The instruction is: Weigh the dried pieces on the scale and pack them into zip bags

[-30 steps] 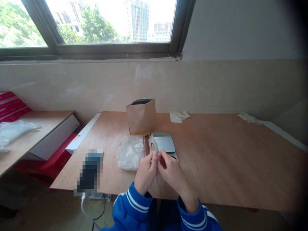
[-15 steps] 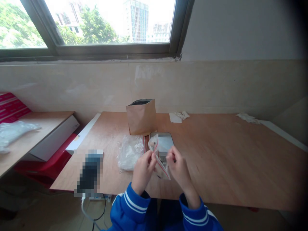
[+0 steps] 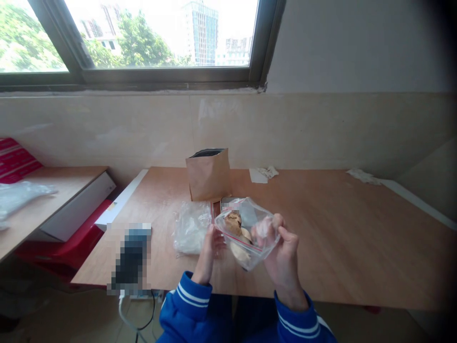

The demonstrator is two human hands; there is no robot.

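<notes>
Blurred object: dark, pixelated shape [image 3: 130, 255] lying on the plywood table [image 3: 339, 238], well left of the hands.
Crumpled plastic bag [image 3: 191, 227]: clear, flat on the table, just beside the left hand.
Left hand [image 3: 210, 250]: closed, fingers upright, gripping the zip bag's left edge.
Clear zip bag [image 3: 250, 233]: held up between both hands, above the table, in front of a digital kitchen scale [image 3: 226, 202]; creased, puffed, red-lined seal across it.
Contents: brown-capped mushrooms [image 3: 233, 224] with pale stems, bunched inside the bag.
Right hand [image 3: 282, 252]: closed, fingers curled, gripping the bag's right corner.
Behind: kraft paper bag [image 3: 209, 175], upright, dark lining showing at its mouth.
</notes>
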